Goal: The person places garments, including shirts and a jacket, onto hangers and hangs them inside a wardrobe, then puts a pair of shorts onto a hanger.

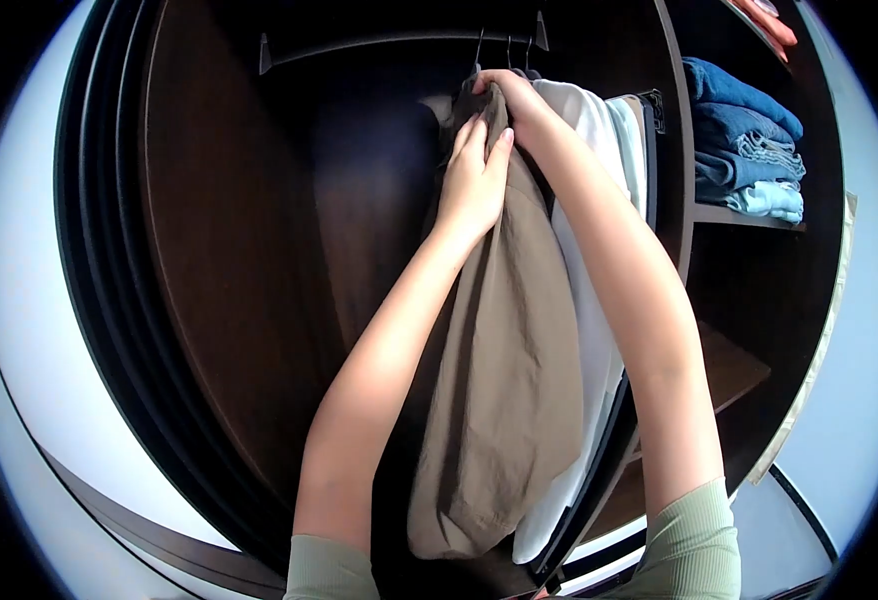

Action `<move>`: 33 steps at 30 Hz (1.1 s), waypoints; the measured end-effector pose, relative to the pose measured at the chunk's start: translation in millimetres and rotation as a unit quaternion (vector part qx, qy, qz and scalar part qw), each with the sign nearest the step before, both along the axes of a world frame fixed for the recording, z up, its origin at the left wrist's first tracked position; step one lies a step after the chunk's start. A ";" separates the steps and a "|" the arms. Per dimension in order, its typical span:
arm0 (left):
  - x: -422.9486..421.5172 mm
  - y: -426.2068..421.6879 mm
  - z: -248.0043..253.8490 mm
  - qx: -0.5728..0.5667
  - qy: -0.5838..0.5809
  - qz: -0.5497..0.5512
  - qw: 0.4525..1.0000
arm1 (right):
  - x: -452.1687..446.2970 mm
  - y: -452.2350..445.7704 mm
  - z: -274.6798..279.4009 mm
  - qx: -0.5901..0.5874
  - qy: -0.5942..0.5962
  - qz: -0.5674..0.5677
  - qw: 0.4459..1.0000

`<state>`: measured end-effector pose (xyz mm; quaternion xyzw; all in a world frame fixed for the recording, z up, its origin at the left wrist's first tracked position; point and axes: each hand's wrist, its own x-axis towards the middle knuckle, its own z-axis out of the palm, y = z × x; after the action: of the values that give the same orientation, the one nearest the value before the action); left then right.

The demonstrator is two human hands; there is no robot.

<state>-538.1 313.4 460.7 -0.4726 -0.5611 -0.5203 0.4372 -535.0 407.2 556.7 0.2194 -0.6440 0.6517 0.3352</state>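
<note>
An olive-brown garment [519, 350] hangs from the rod in a dark wardrobe. My right hand [509, 98] is at its top, by the hanger hook, with its fingers curled round the collar area. Just below, my left hand [477, 180] presses on the front of the same garment, its fingers pointing up and its thumb apart from them. White and pale clothes [584, 125] hang close behind the brown garment on the right.
The hanging rod [379, 42] crosses the top of the wardrobe. Folded jeans [744, 130] lie stacked on a shelf [749, 218] at the right. Dark wood panelling [229, 200] stands on the left. Orange-pink fabric [774, 30] shows at the upper right.
</note>
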 end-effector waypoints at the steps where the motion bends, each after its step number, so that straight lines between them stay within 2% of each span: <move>1: -2.5 3.2 -1.6 0.001 0.000 0.004 1.000 | -11.2 3.9 1.8 -0.030 -0.006 0.013 0.999; 4: -3.4 11.4 -7.8 0.003 0.004 0.020 1.000 | -18.1 12.4 -5.0 0.007 0.063 -0.074 0.995; 8: 9.1 16.2 -8.8 -0.037 0.010 0.031 0.999 | -8.3 18.2 -13.8 -0.002 0.167 -0.177 0.970; 9: 10.8 16.2 -7.0 -0.053 0.006 0.027 0.998 | -6.1 16.9 -15.5 -0.032 0.176 -0.154 0.972; 10: 9.7 18.6 -5.9 -0.051 0.028 0.035 0.998 | -9.7 16.4 -14.8 -0.056 0.213 -0.205 0.954; 12: 8.1 25.4 -7.2 -0.049 0.072 0.050 0.995 | -2.0 14.7 -21.2 -0.001 0.214 -0.268 0.939; 13: 18.3 22.1 -7.3 -0.085 0.031 0.039 0.995 | 10.5 11.6 -29.5 0.059 0.218 -0.336 0.915; 14: 19.3 21.5 -5.7 -0.129 0.019 0.042 0.991 | 30.7 -4.4 -45.3 0.069 0.290 -0.420 0.857; 16: 30.3 24.2 -9.9 -0.125 -0.030 0.002 0.992 | 51.6 -13.7 -61.3 0.136 0.363 -0.462 0.797; 17: 21.6 31.0 -19.8 -0.072 0.036 -0.033 0.996 | 56.7 -16.9 -68.7 0.165 0.375 -0.477 0.778; 18: 19.5 33.8 -26.0 -0.070 0.043 -0.017 0.996 | 59.9 -18.8 -77.0 0.193 0.383 -0.490 0.759; 19: 16.9 34.8 -34.5 -0.065 0.006 -0.061 0.996 | 63.1 -19.7 -85.6 0.208 0.390 -0.492 0.750; 20: 14.5 34.8 -41.4 -0.058 -0.030 -0.105 0.992 | 69.1 -20.1 -92.1 0.210 0.390 -0.465 0.766; 23: 24.6 19.3 -68.2 0.012 -0.026 -0.066 0.997 | 88.1 -26.4 -126.0 0.204 0.382 -0.386 0.815; 24: 35.6 14.3 -81.3 0.044 0.019 0.006 0.999 | 94.4 -28.6 -138.7 0.212 0.381 -0.384 0.814; 26: 61.4 7.2 -113.3 0.079 0.038 0.067 0.994 | 105.1 -34.3 -163.5 0.222 0.350 -0.353 0.839; 28: 66.2 -0.5 -137.4 0.093 0.045 0.078 0.992 | 116.8 -40.1 -183.4 0.238 0.337 -0.326 0.850; 30: 72.7 -13.9 -153.7 0.108 0.077 0.066 0.989 | 115.5 -44.4 -203.5 0.244 0.364 -0.327 0.838; 32: 80.0 -27.8 -168.4 0.130 0.048 0.066 0.988 | 123.6 -50.5 -221.6 0.258 0.367 -0.355 0.820; 33: 83.6 -36.7 -178.9 0.128 0.020 0.062 0.990 | 127.3 -54.6 -232.7 0.254 0.351 -0.324 0.841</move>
<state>-454.5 276.7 281.8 -0.3877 -0.5093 -0.5501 0.5364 -407.7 352.6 324.0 0.2894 -0.6607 0.1994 0.6633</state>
